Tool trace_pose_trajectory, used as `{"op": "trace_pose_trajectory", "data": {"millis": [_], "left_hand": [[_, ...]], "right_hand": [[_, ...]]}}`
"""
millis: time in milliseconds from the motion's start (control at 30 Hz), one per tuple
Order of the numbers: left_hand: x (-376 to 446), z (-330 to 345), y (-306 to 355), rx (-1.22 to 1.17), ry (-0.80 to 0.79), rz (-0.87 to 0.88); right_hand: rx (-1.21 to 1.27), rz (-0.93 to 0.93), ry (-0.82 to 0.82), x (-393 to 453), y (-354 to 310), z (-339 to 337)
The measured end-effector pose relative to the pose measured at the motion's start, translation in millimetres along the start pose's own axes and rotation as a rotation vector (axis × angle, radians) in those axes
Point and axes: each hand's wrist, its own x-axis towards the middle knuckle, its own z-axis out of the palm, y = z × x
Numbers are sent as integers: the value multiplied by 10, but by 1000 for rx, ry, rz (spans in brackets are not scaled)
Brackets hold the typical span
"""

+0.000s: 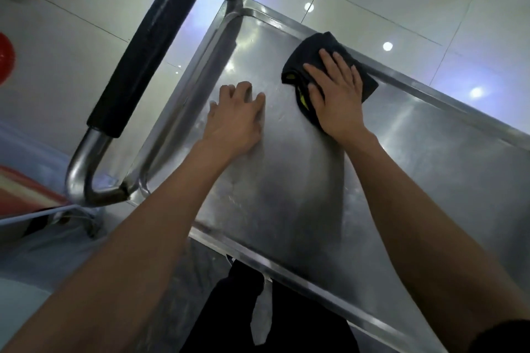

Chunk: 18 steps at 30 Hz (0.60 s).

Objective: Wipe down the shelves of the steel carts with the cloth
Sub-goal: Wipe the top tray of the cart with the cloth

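Bare steel shelf [286, 186] lies open through the centre and toward the lower right of the frame. At the upper left the padded handle [149, 46] blocks the way. A raised rim [430, 97] bounds the upper-right edge, just beside the cloth [312, 51]

No readable text, label, brand, number or sign anywhere in view.
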Motion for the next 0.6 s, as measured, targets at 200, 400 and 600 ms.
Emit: {"op": "trace_pose_trajectory", "data": {"millis": [200, 400, 600], "left_hand": [[-13, 41, -12, -9, 29, 6], [-19, 26, -37, -10, 36, 55], [34, -46, -73, -85, -38, 105]], "right_hand": [[21, 8, -10, -171, -56, 12], [41, -22, -8, -1035, -451, 169], [84, -95, -61, -2011, -978, 423]]}}
